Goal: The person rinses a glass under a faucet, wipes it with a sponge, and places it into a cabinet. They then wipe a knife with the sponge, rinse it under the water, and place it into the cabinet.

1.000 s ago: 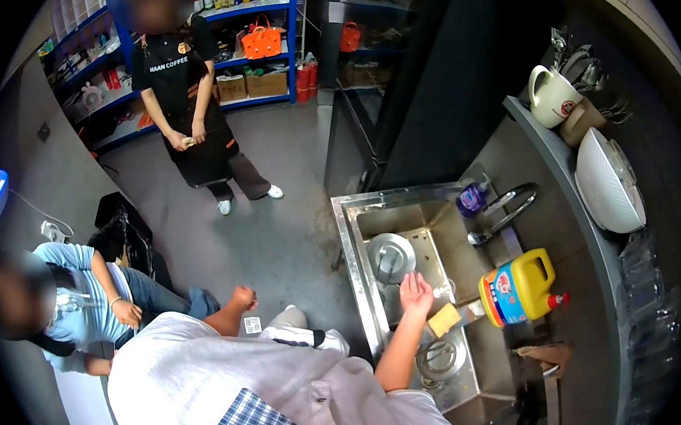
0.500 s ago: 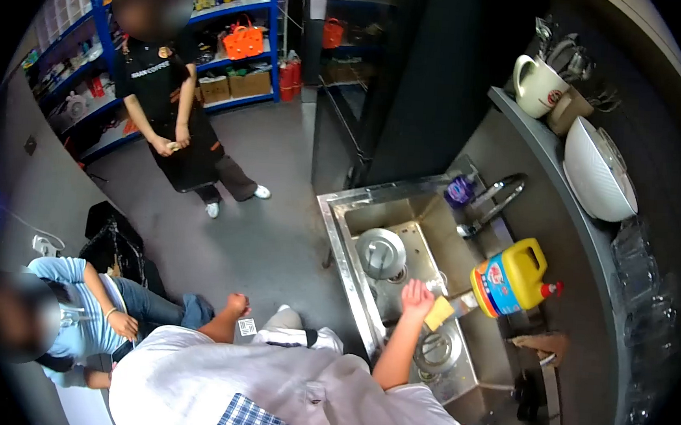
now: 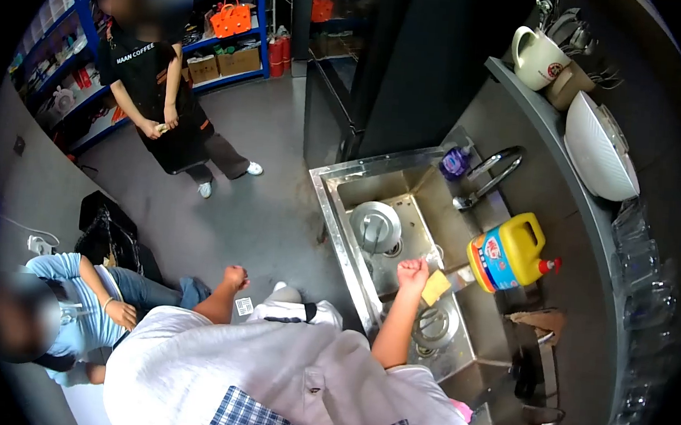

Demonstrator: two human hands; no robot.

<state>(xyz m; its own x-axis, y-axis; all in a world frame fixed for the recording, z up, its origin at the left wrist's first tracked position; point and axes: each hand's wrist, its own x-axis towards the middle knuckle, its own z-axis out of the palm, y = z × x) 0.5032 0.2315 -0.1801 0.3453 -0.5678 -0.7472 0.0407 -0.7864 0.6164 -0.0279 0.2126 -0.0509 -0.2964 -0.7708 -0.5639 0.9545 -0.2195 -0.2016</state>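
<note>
My right hand is over the steel sink, its fingers curled together; whether anything is inside them is hidden. Just right of it lies a yellow sponge on the divider between the basins. My left hand hangs over the floor beside my leg, fingers curled, contents hidden. A metal lid lies in the far basin, and another round metal piece is in the near basin. The yellow detergent jug stands at the sink's right side.
A faucet and a purple bottle are at the sink's back. Above the sink, a shelf holds a mug and white bowls. One person stands ahead; another is at the left.
My right hand has curled its fingers, which were more spread before, and shifted slightly away from me. The view has shifted a little. The person ahead has tilted their head.
</note>
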